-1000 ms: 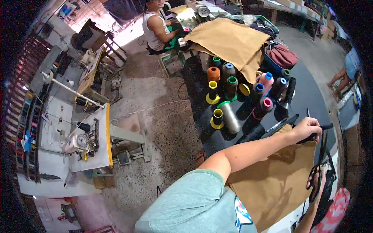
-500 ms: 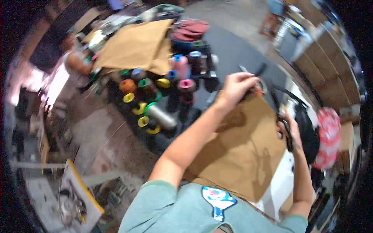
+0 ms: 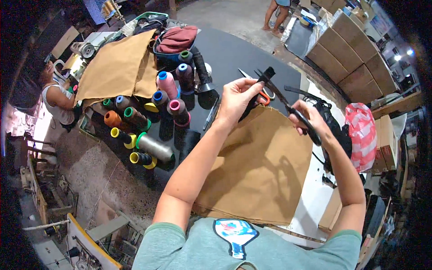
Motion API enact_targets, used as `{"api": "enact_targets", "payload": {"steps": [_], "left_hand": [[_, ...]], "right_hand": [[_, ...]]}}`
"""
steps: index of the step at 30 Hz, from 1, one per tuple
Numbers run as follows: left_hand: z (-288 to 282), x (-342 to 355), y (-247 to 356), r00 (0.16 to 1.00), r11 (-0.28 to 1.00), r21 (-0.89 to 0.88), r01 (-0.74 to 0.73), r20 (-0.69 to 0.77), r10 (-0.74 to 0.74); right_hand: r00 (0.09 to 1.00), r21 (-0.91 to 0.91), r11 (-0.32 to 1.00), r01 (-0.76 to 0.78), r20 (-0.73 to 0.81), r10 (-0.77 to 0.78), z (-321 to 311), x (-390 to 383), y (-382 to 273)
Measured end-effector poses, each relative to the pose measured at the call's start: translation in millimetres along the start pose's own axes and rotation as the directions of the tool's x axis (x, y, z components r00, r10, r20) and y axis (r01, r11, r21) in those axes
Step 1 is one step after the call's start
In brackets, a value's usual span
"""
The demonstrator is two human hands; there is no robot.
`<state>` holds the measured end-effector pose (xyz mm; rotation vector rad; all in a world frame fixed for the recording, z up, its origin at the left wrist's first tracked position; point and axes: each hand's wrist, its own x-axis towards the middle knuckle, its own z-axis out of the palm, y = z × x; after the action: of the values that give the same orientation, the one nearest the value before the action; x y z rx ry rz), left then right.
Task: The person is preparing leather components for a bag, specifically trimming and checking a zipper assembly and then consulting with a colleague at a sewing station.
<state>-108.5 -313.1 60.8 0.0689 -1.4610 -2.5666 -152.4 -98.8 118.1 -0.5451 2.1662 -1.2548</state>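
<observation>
My left hand (image 3: 235, 98) pinches a black strap (image 3: 251, 107), whose end sticks up past the thumb and finger. In my right hand (image 3: 310, 118) are black-handled scissors (image 3: 304, 122), their blades pointing up and left. The blades reach the strap's upper end, beyond my left fingertips; whether they touch it I cannot tell. Below both hands a stack of tan fabric (image 3: 265, 168) spreads over the near part of the table. Just past my left hand lies a second pair of scissors with orange handles (image 3: 264, 99), partly hidden by the strap and hand.
Several thread cones (image 3: 155, 146) stand and lie on the black table (image 3: 225, 45) at left. Behind them are more tan fabric (image 3: 114, 67) and a bin of maroon cloth (image 3: 177, 39). A red-and-white bag (image 3: 360, 135) sits at right. Another person (image 3: 58, 101) sits at far left.
My right hand has lifted the scissors up and left, bringing the blades to the strap in my left hand. The view has shifted, moving the surroundings leftward in the picture.
</observation>
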Motion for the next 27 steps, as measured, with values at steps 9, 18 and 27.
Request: {"api": "enact_targets", "payload": {"steps": [9,18,27], "left_hand": [[-5.7,1.5,-0.9,0.998,0.997,-0.058,0.058,0.012,-0.058],[-7.7,7.9,-0.1,0.991,0.989,-0.071,0.127,0.048,-0.123],[-6.1,7.6,-1.9,0.989,0.991,-0.059,0.124,0.085,-0.119]], "right_hand": [[0.999,-0.127,0.992,-0.006,0.030,0.010,-5.7,12.6,-11.6],[1.000,-0.087,0.996,0.020,-0.001,-0.021,-3.8,12.2,-4.8],[1.000,-0.089,0.996,-0.016,0.008,0.017,-7.5,10.1,-1.9]]}}
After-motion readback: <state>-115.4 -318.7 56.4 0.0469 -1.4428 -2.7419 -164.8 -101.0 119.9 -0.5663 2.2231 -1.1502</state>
